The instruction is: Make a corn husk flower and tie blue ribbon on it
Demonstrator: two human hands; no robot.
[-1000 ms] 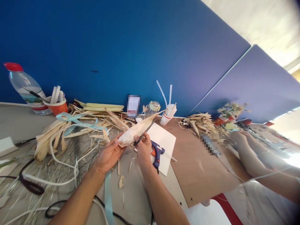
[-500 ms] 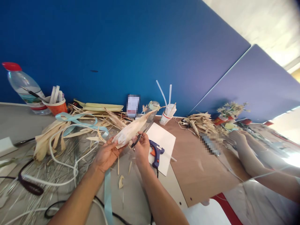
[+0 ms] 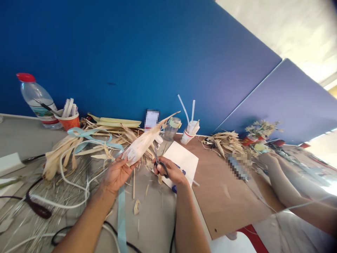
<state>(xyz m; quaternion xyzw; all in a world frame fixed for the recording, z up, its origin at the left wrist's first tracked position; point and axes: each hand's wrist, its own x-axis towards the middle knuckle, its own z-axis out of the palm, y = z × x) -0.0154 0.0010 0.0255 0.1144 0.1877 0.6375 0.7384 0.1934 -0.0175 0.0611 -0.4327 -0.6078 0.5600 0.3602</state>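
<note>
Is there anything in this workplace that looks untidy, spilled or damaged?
Yes, it looks untidy: the white cord lies looped over loose, shiny strands, and a curled scrap lies near the blue ribbon. The husk in the left hand has greyish marks near its held end; I cannot tell if that is damage. I see no spill.

Single head-worn view, looking forward and down over desk [image 3: 150, 228], facing blue partition [image 3: 131, 52].

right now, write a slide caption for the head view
Left hand holds a pale, tapering dried husk while the right hand grips black-handled metal scissors beside it.
</note>
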